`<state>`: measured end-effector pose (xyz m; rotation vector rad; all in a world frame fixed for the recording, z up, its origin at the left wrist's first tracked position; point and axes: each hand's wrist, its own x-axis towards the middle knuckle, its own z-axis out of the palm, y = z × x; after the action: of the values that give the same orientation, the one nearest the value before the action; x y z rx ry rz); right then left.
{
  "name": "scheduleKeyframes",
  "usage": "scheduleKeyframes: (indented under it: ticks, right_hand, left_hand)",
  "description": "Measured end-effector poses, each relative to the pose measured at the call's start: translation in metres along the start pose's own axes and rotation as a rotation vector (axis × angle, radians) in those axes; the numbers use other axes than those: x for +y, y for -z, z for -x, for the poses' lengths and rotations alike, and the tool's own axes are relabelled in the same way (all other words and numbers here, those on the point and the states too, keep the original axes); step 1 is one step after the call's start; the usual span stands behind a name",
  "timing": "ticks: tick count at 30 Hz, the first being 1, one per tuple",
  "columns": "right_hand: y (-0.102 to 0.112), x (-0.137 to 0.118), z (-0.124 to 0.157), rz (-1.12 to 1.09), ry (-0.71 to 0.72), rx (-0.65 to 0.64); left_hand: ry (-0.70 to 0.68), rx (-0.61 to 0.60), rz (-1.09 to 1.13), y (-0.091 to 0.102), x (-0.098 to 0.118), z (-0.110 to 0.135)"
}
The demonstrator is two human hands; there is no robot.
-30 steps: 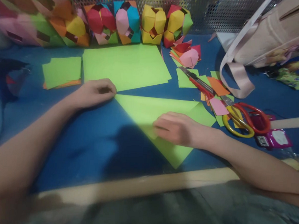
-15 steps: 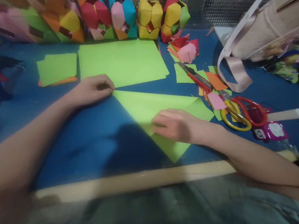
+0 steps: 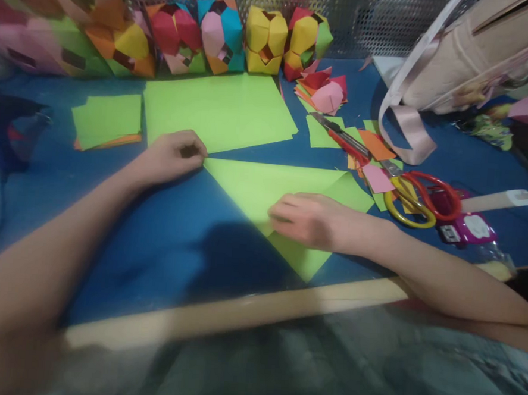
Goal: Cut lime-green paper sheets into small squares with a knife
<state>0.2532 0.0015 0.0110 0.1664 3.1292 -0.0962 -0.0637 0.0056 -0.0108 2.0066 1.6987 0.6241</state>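
Note:
A light green sheet of paper, folded on a slant, lies on the blue table with one corner pointing at the front edge. My left hand pinches its far left corner between thumb and fingertips. Curled fingers of my right hand rest on the middle of the folded sheet, near its slanting edge. What the right fingertips hold, if anything, is hidden. Just beyond lies a stack of larger green paper.
Small green squares lie left. Paper lanterns line the back. At right are a utility knife, scissors, paper scraps, a purple item and a beige bag. A glue gun stands far left.
The camera view has shifted slightly, so the table things sit a little differently in the picture. Both hands keep their places on the folded green sheet.

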Motion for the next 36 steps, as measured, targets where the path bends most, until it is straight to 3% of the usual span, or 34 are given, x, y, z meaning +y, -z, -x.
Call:
scheduleKeyframes:
  ticks: [8,14,18,20,22,25,28,30,33,36]
  right_hand:
    - [0.011,-0.004,0.001,-0.043,-0.013,-0.143]
    - [0.014,-0.006,0.002,-0.127,-0.05,-0.107]
    - [0.011,-0.005,0.003,-0.11,-0.035,-0.089]
    - [0.009,-0.004,0.003,-0.101,-0.013,-0.068]
    - [0.007,-0.003,0.003,-0.103,-0.015,-0.045]
    - [0.007,-0.003,0.002,-0.114,-0.028,-0.032]
    - [0.007,-0.004,0.002,-0.117,-0.017,-0.033]
    - [0.008,-0.004,0.002,-0.105,-0.017,-0.022]
    - [0.009,-0.004,0.001,-0.082,0.003,-0.016]
    - [0.009,-0.004,0.001,-0.064,0.022,-0.036]
  left_hand:
    - [0.028,-0.022,-0.092,0.002,0.004,-0.003]
    - [0.004,0.019,-0.086,0.008,-0.012,-0.004]
    - [0.073,0.032,-0.009,0.012,-0.013,-0.004]
    - [0.128,0.113,0.021,0.015,-0.006,-0.004]
    - [0.122,0.294,0.015,0.014,0.006,-0.002]
    - [-0.089,0.553,-0.097,0.004,0.034,0.009]
    - [-0.397,0.324,-0.314,-0.023,0.066,0.027]
    - [-0.507,0.176,-0.542,-0.042,0.08,0.037]
    - [-0.427,0.101,-0.729,-0.061,0.086,0.043]
    - [-0.271,0.067,-0.772,-0.064,0.08,0.039]
